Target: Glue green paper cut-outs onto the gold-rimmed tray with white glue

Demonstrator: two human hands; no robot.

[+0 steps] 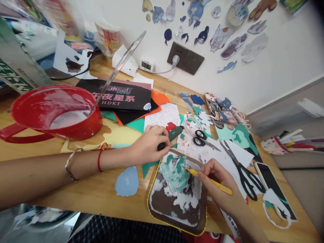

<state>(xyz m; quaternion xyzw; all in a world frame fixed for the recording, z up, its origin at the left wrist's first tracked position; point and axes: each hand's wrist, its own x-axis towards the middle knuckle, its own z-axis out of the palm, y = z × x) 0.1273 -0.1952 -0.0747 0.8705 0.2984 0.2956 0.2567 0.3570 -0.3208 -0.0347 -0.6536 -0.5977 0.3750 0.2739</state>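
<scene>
My right hand (220,179) is closed around a slim yellow-handled tool (222,187). The tool's tip touches a crumpled teal paper piece (174,173) coated in wet white paste. That piece lies on a dark brown tray (162,207) with a yellow rim, where white paste (183,199) is smeared. At the tray's far left corner, my left hand (153,141) has its fingers curled around a dark green stick-shaped object (175,134) with black ends, partly hidden by the fingers. Black-handled small scissors (202,138) lie just beyond the tray.
A red mug (86,130) with whitish liquid and a tilted metal utensil (121,65) stands at left. A black box (121,94) lies behind. Larger scissors (240,168) and a phone (273,189) are at right. Paper scraps surround the tray; a blue cutout (127,181) lies nearer.
</scene>
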